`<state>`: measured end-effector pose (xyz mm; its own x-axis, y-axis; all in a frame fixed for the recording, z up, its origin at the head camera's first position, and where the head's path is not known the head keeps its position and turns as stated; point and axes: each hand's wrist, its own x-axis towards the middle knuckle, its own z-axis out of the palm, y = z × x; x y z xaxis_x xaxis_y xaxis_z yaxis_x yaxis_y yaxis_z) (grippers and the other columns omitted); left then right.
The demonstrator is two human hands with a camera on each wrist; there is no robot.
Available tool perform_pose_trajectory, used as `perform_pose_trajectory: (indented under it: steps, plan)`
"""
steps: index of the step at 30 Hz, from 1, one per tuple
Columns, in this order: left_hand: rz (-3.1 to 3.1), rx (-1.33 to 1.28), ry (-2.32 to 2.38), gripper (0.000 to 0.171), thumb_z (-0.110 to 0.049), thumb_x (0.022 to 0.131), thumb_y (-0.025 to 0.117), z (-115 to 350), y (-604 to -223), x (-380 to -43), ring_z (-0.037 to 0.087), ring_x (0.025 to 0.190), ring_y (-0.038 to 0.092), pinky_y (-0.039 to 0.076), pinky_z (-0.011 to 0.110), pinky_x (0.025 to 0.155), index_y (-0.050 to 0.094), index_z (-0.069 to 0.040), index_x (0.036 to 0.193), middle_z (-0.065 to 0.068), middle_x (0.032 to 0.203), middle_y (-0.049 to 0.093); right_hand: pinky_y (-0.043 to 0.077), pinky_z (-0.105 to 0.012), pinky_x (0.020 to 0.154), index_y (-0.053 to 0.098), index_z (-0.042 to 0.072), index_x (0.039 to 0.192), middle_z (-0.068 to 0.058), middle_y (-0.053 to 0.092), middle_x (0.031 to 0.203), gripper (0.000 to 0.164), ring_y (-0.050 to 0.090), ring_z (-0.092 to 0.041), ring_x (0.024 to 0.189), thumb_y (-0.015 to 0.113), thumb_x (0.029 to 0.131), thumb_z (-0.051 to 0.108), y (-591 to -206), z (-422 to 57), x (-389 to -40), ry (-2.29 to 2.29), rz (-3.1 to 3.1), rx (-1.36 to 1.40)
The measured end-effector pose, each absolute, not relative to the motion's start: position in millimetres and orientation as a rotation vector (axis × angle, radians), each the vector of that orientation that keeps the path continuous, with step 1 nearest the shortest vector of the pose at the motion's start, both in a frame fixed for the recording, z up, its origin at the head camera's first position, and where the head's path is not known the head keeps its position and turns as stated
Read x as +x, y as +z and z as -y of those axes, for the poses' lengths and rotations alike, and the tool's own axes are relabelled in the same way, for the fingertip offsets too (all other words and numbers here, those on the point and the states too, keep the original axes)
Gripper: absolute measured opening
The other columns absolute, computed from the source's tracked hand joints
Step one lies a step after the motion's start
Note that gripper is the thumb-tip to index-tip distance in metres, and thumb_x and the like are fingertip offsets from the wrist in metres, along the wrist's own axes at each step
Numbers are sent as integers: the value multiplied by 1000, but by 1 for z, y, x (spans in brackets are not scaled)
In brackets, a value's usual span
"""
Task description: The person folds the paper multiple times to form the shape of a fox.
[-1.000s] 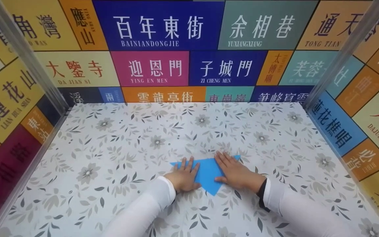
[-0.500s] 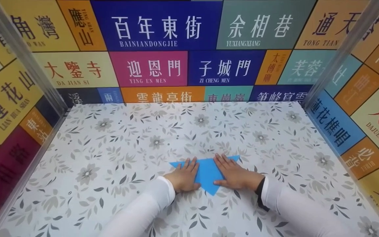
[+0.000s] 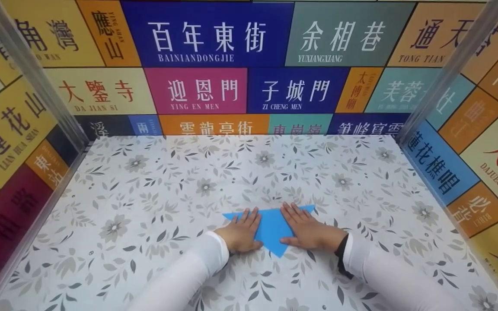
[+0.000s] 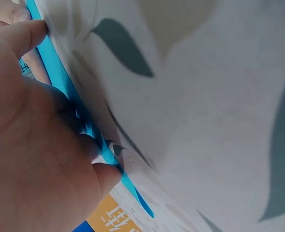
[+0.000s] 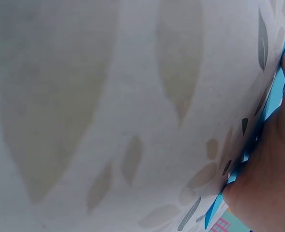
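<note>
A blue sheet of paper (image 3: 272,226), folded into a triangle, lies flat with one corner pointing toward the person. My left hand (image 3: 241,233) rests on its left part, fingers straight and pointing away. On the right part, my right hand (image 3: 307,226) presses down with extended fingers, its thumb toward the middle. Both side corners stick out past the hands. The left wrist view has the left hand (image 4: 40,121) over the blue paper (image 4: 60,79), fingertips on it. At the right edge of the right wrist view, the right hand (image 5: 268,169) touches the paper.
A white tablecloth (image 3: 145,185) with grey leaves and flowers covers the table. Behind it and at both sides stand walls of coloured panels (image 3: 205,34) with large characters. Clear upright strips (image 3: 443,73) mark the corners.
The right hand's fingers have slid very slightly toward the person. Otherwise the left hand and the paper stay where they were.
</note>
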<state>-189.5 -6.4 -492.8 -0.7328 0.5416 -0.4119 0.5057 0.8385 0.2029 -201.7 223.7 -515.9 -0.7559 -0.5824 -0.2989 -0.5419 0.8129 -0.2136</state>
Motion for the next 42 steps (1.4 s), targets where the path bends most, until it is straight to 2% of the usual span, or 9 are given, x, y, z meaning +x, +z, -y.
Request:
perform_pose_trajectory:
  steps: [9,16,29,42]
  plan:
    - [-2547,771,111,77,-49,89,42,6,-496,-188,25,137,-2,10,43,108,7,-7,144,6,150,-2,10,-49,107,2,4,143,-12,-1,149,87,-2,-30,136,36,86,61,-517,-223,-197,-160,-2693,-875]
    - [-2547,771,116,77,-48,89,42,5,-497,-186,26,136,-3,10,44,108,7,-6,144,8,150,-2,14,-48,106,13,0,142,-15,7,149,76,5,-31,135,38,90,50,-519,-219,-185,-145,-2727,-1003]
    - [-2537,746,195,79,-47,87,46,5,-504,-190,25,136,-5,8,44,108,7,-7,144,7,150,-3,11,-50,106,5,2,143,-14,-2,149,102,-2,-33,135,45,76,68,-512,-211,-177,-158,-2598,-966]
    - [-2571,727,174,85,-55,84,46,4,-497,-187,27,136,-3,10,46,108,8,-7,144,8,150,-1,11,-48,107,5,5,143,-11,-1,150,99,-2,-30,136,45,77,67,-515,-215,-184,-176,-2602,-997]
